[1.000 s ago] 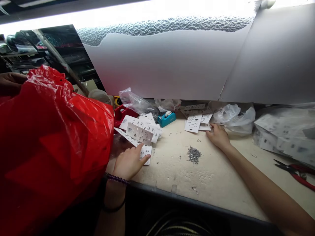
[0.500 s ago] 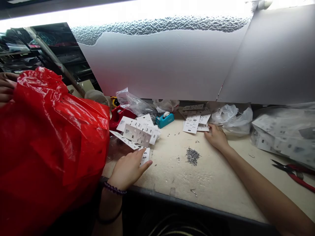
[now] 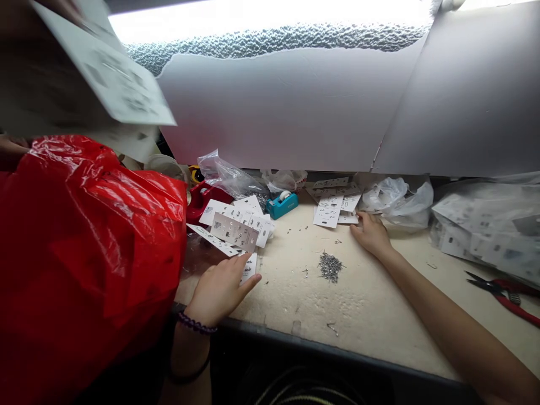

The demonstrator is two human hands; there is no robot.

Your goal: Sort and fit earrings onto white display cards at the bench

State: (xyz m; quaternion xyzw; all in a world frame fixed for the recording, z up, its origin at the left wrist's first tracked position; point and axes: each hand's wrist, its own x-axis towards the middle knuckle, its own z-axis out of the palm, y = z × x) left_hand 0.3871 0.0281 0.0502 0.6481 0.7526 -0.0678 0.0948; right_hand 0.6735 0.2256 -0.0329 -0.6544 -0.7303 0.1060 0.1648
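We can read no words, numbers or brands in this view. The printed white cards [image 3: 234,230] near the back edge of the table [image 3: 371,304] carry small dark marks, too small to make out, as does the second group of cards [image 3: 328,211] further right along that edge. The print on the blurred card [image 3: 113,73] held up at the top left also stays illegible
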